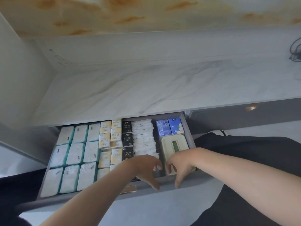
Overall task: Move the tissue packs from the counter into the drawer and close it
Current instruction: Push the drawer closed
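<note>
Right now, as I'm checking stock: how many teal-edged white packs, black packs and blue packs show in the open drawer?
Teal-edged white packs: 9
Black packs: 3 clearly in view; the left hand covers the near end of their row
Blue packs: 2
Total: 14

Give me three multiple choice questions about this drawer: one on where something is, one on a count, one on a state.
1. Where in the drawer are the blue packs? A front left; B far right corner; C centre.
2. How many white-and-teal packs are there? A four; B nine; C fifteen.
3. The drawer is: A open; B shut; C lifted out.
Answers: 1 B, they sit behind the cream tissue box; 2 B, three rows of three; 3 A, its contents lie exposed.
</note>
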Demonstrator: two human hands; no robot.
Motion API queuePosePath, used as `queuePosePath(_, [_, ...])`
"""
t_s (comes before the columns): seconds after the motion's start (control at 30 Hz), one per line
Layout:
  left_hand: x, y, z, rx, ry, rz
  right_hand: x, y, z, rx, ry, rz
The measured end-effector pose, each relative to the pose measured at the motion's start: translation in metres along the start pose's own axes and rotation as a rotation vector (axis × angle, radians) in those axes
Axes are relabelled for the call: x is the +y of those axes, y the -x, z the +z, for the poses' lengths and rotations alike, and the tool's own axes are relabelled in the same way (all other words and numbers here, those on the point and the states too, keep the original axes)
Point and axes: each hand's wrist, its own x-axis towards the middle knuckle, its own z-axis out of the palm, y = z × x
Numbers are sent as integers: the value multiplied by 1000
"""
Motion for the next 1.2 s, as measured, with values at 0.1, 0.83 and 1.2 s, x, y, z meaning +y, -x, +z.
queuePosePath(0.1, [-6,-2,-1,22,-43,-20,2,-6,5,63,133,-39])
queuePosePath(0.83, [-46,28,-13,559,745,-410,22,-30,5,739,-338,320])
queuePosePath(1.2, [-83,36,-33,687,2068,-439,26,-49,-31,598,-1775,299])
